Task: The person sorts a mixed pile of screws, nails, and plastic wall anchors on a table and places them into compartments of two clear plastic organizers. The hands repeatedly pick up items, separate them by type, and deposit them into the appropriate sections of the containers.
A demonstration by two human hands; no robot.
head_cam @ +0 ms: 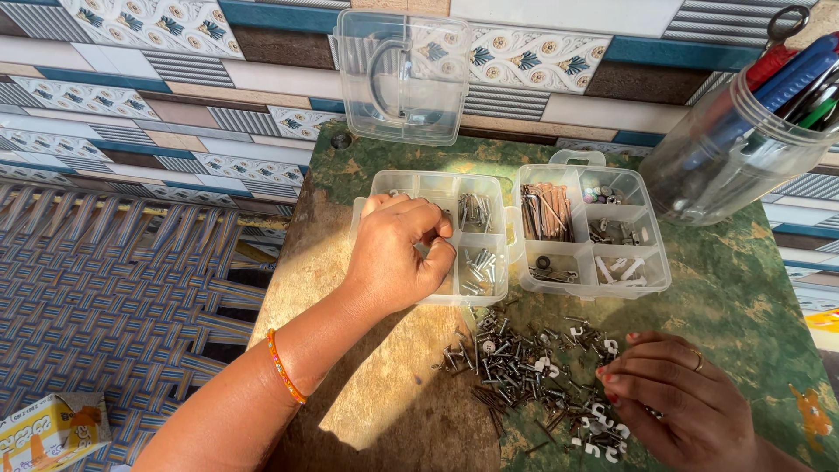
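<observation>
Your left hand (398,253) hovers over the left clear plastic compartment box (433,236), fingers curled together above its front-left cells; whether they pinch anything you cannot tell. Just right of that hand, the box's cells hold silver screws (479,267). Further right, touching it, sits a second clear compartment box (590,229) with brown nails, washers and white clips. Your right hand (677,398) rests with spread fingertips on the loose heap of dark screws, nails and white cable clips (533,371), which lies just below both boxes on the green-and-brown mottled bench (384,393). Bare bench opens between your two forearms and left of the heap, up to the left edge. Beyond your left hand, a clear lid (402,77) leans at the far edge. Past your right hand, a clear jar of pens (743,131) crowds the far right corner.
</observation>
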